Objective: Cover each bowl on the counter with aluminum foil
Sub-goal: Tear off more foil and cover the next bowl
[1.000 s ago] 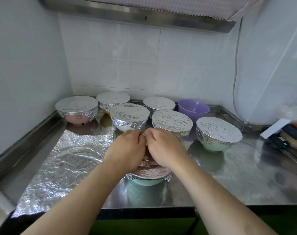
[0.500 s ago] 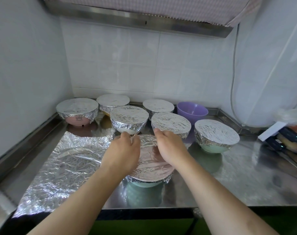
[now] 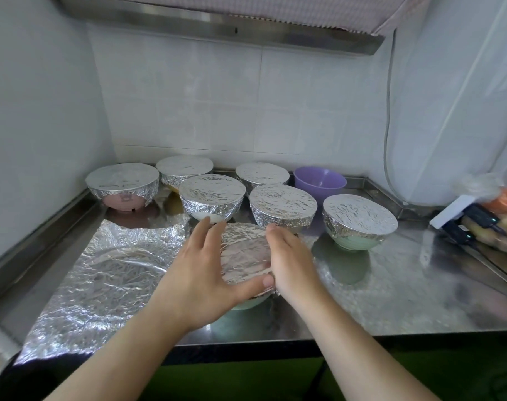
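Observation:
A pale green bowl point(image 3: 248, 303) stands near the counter's front edge with crinkled foil point(image 3: 245, 253) over its top. My left hand point(image 3: 200, 276) lies against its left side, fingers straight and spread, thumb pressing the foil along the front rim. My right hand point(image 3: 289, 261) presses the foil down on the right side. Behind stand several foil-covered bowls, among them a pink one point(image 3: 122, 183) and a green one point(image 3: 359, 221). A purple bowl point(image 3: 320, 183) at the back has no foil.
A loose crumpled foil sheet point(image 3: 107, 273) lies flat on the steel counter point(image 3: 414, 285) to the left. Dark gadgets and bagged items point(image 3: 477, 224) sit at the right edge. Tiled walls close the left and back. A range hood point(image 3: 217, 27) hangs overhead.
My hands, which met at the bowl's far rim, have slid apart and back along the rim to its left and right sides. The camera has tilted a little.

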Tool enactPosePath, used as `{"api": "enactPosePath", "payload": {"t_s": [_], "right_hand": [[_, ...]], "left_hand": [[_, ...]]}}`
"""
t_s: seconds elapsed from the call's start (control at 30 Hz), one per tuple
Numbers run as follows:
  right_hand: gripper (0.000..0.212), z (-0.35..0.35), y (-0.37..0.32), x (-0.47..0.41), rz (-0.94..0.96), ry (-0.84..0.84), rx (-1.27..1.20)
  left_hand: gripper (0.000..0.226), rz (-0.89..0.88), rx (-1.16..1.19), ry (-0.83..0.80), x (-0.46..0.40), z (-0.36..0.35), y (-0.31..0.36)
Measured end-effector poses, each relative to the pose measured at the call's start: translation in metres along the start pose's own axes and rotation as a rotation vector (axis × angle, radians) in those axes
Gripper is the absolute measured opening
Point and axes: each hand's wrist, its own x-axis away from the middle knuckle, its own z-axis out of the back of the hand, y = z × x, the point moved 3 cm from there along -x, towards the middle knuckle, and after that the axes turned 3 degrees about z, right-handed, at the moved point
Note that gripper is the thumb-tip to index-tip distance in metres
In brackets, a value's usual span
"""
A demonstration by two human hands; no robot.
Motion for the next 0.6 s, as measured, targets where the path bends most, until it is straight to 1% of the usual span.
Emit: {"api": "enactPosePath", "payload": {"t_s": [0.1,0.17,0.23,0.27,0.37,0.4,0.47,0.53,0.6], "right_hand": [[0.036,0.000,0.003,-0.002,-0.025,0.004,-0.014],[0.034,0.001,0.001,0.000,-0.009,-0.011,-0.014],[0.032,0.002,0.003,0.001,0.013,-0.060,-0.030],[0.035,0.002,0.005,0.002,0.025,-0.083,-0.042],[0.069,0.002,0.010,0.006,0.075,-0.118,-0.079],[0.073,0.002,0.013,0.007,0.088,-0.121,-0.080],[0.072,0.001,0.016,0.011,0.120,-0.114,-0.080],[0.068,0.001,0.017,0.014,0.156,-0.060,-0.050],[0.054,0.000,0.016,0.017,0.229,0.038,-0.028]], "left_hand": [[0.149,0.026,-0.042,-0.113,-0.002,0.003,-0.001],[0.152,0.037,-0.072,-0.152,-0.002,0.005,0.002],[0.154,0.049,-0.096,-0.175,-0.003,0.005,0.003],[0.154,0.053,-0.105,-0.187,-0.003,0.006,0.003],[0.153,0.049,-0.135,-0.200,-0.004,0.007,0.004],[0.152,0.045,-0.145,-0.200,-0.004,0.008,0.005],[0.150,0.033,-0.156,-0.200,-0.003,0.009,0.007],[0.148,0.017,-0.151,-0.182,-0.003,0.009,0.008],[0.147,0.009,-0.127,-0.158,-0.003,0.009,0.007]]}}
